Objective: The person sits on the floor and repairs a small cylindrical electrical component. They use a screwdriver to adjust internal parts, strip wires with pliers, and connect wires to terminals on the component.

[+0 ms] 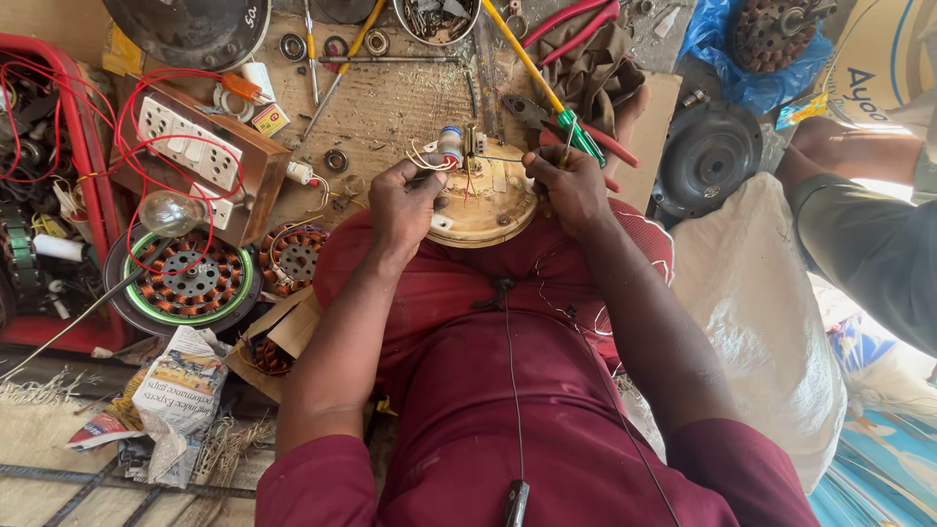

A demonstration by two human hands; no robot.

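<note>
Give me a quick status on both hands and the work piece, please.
Left hand gripping round cream motor base and its wires. Right hand holding green-handled screwdriver at the terminals. Red-handled pliers lying close behind.

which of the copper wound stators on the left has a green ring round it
The large round copper-wound stator at far left, under the clear glass bulb. The smaller copper-wound stator beside it, nearer the left hand, has no green ring.
</note>
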